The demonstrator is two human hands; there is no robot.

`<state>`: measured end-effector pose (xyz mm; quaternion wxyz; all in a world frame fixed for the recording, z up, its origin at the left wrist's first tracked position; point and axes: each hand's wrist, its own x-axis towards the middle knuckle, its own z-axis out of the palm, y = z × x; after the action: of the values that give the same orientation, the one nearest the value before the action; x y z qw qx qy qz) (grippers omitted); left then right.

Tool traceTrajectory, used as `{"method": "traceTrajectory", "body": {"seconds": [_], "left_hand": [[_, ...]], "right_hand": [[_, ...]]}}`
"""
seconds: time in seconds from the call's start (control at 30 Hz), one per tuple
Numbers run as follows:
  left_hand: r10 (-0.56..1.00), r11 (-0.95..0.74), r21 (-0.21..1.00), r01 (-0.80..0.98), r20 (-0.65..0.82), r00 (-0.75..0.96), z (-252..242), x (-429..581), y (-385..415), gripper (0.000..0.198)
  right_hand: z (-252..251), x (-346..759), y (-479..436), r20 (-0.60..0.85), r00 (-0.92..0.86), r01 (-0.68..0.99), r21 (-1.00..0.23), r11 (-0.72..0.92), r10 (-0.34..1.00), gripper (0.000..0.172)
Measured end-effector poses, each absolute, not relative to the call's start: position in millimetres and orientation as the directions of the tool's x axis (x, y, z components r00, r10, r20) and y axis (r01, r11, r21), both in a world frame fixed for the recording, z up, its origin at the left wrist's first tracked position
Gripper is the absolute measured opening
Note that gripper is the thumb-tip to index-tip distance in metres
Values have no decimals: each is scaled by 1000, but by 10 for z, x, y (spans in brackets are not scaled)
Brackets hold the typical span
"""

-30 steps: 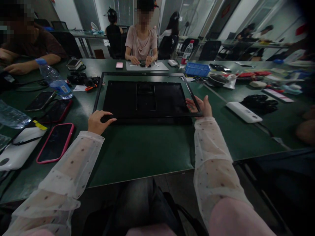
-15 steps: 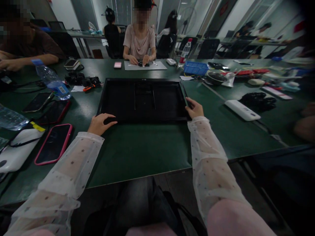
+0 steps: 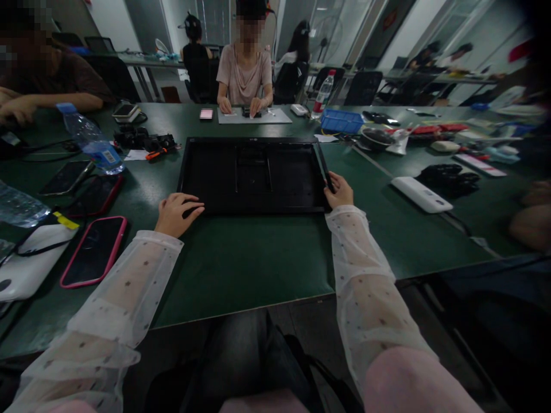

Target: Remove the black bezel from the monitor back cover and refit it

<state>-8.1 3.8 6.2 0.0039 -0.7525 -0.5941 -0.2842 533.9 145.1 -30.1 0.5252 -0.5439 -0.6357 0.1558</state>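
Observation:
A black monitor casing [image 3: 206, 172], a wide shallow shell with a raised rim and a recessed panel in its middle, lies on the green table [image 3: 245, 258] before me. My left hand [image 3: 176, 213] is at its near left corner, thumb along the front edge and fingers curled over the rim. At the near right corner, my right hand [image 3: 339, 190] grips the right rim, fingers on the outer side. A narrow slit shows along that right rim. The fingertips on the far side of the rim are partly hidden.
Phones, including a pink-framed phone [image 3: 94, 252], and a water bottle [image 3: 92, 140] are on my left. To the right are a white power strip [image 3: 422, 194], a black bundle [image 3: 450, 179] and a blue basket [image 3: 342, 121]. Across the table a person works over a grey mat [image 3: 278, 116].
The casing's left rim has shifted slightly to the right. My left fingers have bunched a little at the corner, and my right hand has moved slightly, still on the right rim.

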Motion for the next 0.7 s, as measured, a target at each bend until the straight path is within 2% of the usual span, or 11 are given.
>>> {"method": "traceTrajectory", "body": {"seconds": [0.07, 0.13, 0.23, 0.3, 0.37, 0.5, 0.7], "left_hand": [[869, -230, 391, 891, 495, 7, 28, -122, 88, 36], [862, -144, 487, 861, 489, -133, -7, -178, 147, 49], [898, 13, 632, 775, 333, -286, -24, -261, 211, 57], [904, 103, 669, 736, 246, -349, -1, -299, 221, 58], [895, 161, 648, 744, 222, -387, 42, -324, 206, 58], [876, 228, 524, 821, 258, -408, 123, -360, 141, 53], [869, 233, 394, 889, 326, -373, 121, -389, 71, 50]], "right_hand": [[-307, 5337, 1457, 488, 149, 541, -768, 343, 860, 63], [-320, 5338, 1468, 471, 166, 538, -779, 321, 866, 64], [-349, 5339, 1494, 456, 180, 524, -794, 307, 872, 66], [-366, 5323, 1516, 453, 168, 524, -794, 310, 876, 67], [-379, 5288, 1541, 447, 146, 533, -787, 311, 883, 67], [-387, 5184, 1585, 444, 114, 553, -771, 315, 889, 67], [-356, 5108, 1573, 479, 93, 573, -742, 346, 873, 66]]}}
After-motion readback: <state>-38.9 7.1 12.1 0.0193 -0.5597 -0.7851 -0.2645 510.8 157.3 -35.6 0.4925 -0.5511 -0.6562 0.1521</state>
